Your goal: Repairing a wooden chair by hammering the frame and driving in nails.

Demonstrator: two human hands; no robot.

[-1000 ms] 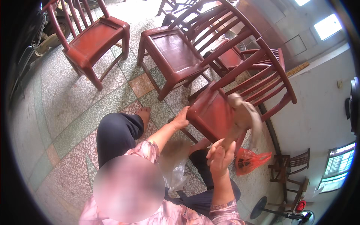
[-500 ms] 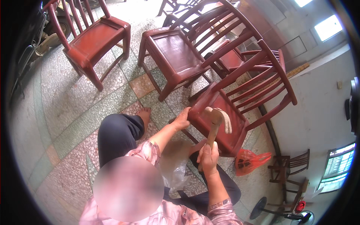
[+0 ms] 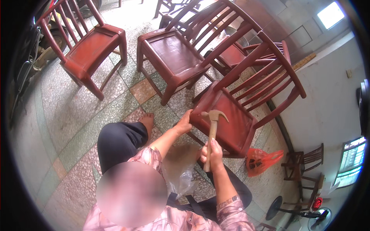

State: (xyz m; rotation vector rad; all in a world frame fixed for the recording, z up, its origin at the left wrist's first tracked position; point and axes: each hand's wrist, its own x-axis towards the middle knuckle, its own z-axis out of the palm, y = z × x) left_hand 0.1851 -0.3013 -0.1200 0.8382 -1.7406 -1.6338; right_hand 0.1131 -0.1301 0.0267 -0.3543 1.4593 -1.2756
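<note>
A claw hammer (image 3: 213,122) with a wooden handle is gripped in my right hand (image 3: 212,153). Its head appears over the seat of the nearest red-brown wooden chair (image 3: 231,127), near the front corner. Whether the metal touches the wood, I cannot tell. My left hand (image 3: 184,122) holds that chair at its front left corner, with the fingertips partly hidden by the wood. Between my legs lies a crumpled clear plastic bag (image 3: 181,183) beside a brown patch.
Two more red-brown chairs, one beyond the nearest (image 3: 175,52) and one at left (image 3: 92,46), stand on the speckled tile floor (image 3: 77,134). An orange plastic bag (image 3: 264,162) lies right of the nearest chair. Farther right are a dark chair (image 3: 302,163) and a fan (image 3: 274,208).
My right hand has turned the hammer, and its head now lies lower and more level, with the claw pointing right. My left hand keeps its place on the chair. The view has shifted slightly.
</note>
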